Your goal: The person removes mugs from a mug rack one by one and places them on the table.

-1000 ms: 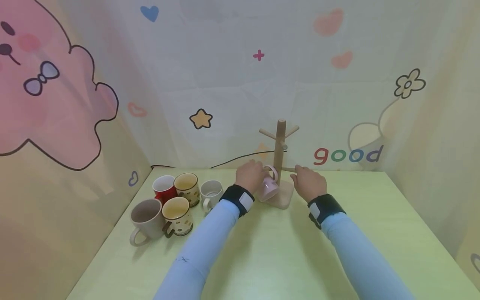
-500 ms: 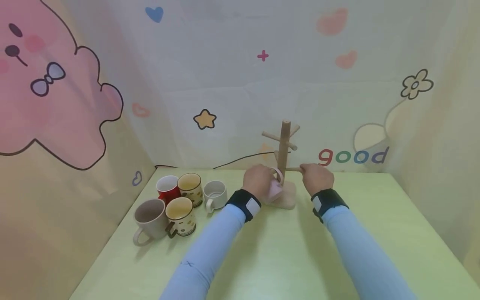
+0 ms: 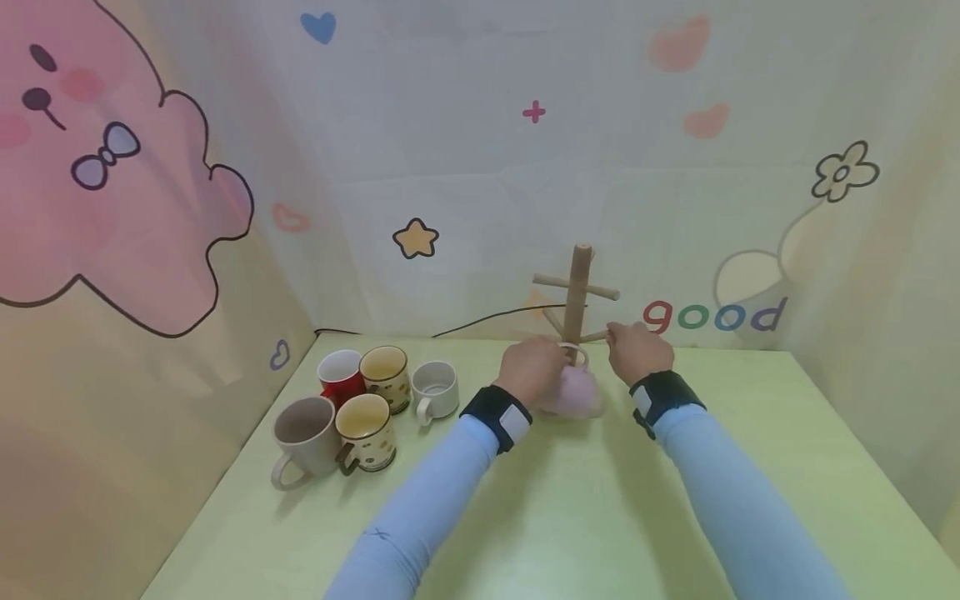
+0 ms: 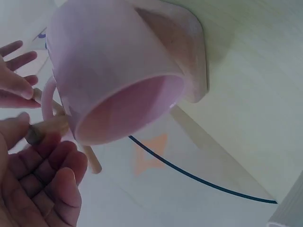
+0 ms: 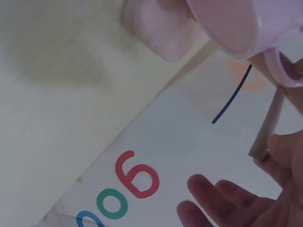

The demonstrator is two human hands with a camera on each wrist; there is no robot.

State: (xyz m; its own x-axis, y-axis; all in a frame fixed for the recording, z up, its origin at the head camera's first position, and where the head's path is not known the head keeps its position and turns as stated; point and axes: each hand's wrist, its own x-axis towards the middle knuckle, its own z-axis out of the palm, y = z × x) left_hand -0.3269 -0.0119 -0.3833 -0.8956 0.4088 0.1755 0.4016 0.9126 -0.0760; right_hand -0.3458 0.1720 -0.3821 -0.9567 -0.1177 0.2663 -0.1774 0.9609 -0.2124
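A wooden mug tree [image 3: 578,292] stands at the back of the table. A pink mug [image 3: 576,392] hangs by its handle from a lower peg, and its mouth faces down at a tilt in the left wrist view. My left hand [image 3: 534,368] pinches the end of that peg [image 4: 49,128] between thumb and fingers, beside the mug. My right hand [image 3: 640,354] pinches the tip of another lower peg [image 5: 268,125], its remaining fingers spread. The mug partly covers the tree's base [image 4: 189,47].
To the left stand a red mug [image 3: 343,390], two yellow patterned mugs [image 3: 386,388], a white cup [image 3: 437,398] and a large grey-beige mug [image 3: 309,446]. A printed cloth wall [image 3: 480,167] rises behind the table [image 3: 570,517].
The mug tree has turned about its post, its pegs now pointing other ways. The pink mug has swung towards the front and right. Both hands have stayed at the lower pegs.
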